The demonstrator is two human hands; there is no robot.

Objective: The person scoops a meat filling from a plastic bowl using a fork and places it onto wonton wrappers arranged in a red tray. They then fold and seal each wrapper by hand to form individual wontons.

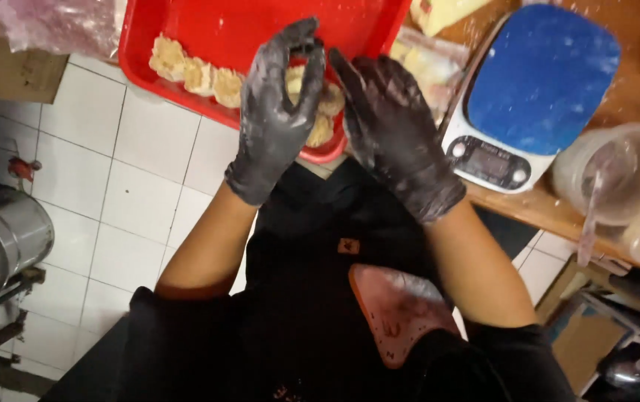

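Both my hands wear black gloves dusted with flour and hover over the near edge of a red tray. A row of pale shaped dumplings lies along that edge. My left hand is curled, thumb and fingertips meeting in a ring, and a pale dumpling shows through the ring. Whether the hand grips that piece or it lies on the tray behind is unclear. My right hand stands next to it with flat, straight fingers and nothing in it. More dumplings lie between and behind the hands.
A blue-topped white kitchen scale sits on the wooden counter to the right. Beside it is a clear plastic container with a spoon. A metal pot stands on the left above the white tiled floor. I wear a black apron.
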